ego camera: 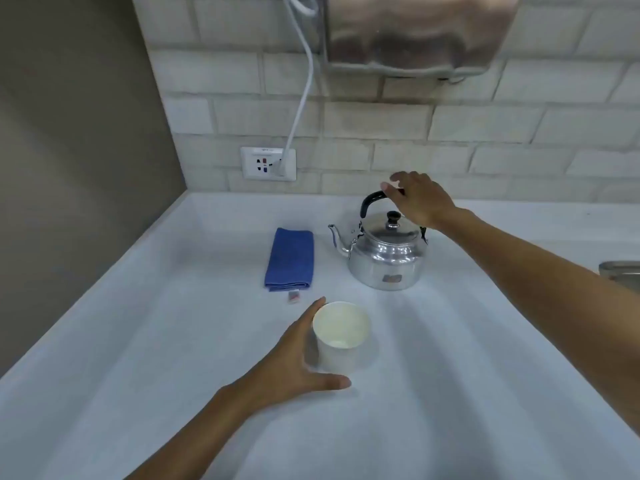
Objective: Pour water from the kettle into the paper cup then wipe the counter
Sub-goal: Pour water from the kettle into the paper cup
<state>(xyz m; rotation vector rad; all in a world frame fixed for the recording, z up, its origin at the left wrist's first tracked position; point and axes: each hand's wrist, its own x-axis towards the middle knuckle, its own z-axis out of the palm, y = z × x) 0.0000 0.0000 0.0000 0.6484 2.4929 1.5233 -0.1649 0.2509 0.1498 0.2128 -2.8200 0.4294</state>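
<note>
Steel kettle [384, 258] sits on the white counter [138, 323], spout toward the folded blue cloth [290, 259]. Her right hand [417, 199] hovers over the black handle [369, 202], fingers loose, not yet closed. Left hand [294, 355] cups open round the paper cup [339, 336]; whether it touches, I cannot tell. Best grip the handle top firmly, steady the cup, tip slowly

Even, cool light falls from overhead, fairly bright. Soft streaked shadows fan across the counter [450, 393] near the left hand [298, 358], and the paper cup [341, 336] beside it looks slightly washed out. Below the right hand [420, 199], the kettle [386, 258] shows dull glare. Whole frame soft; edges bend, wide-angle
</note>
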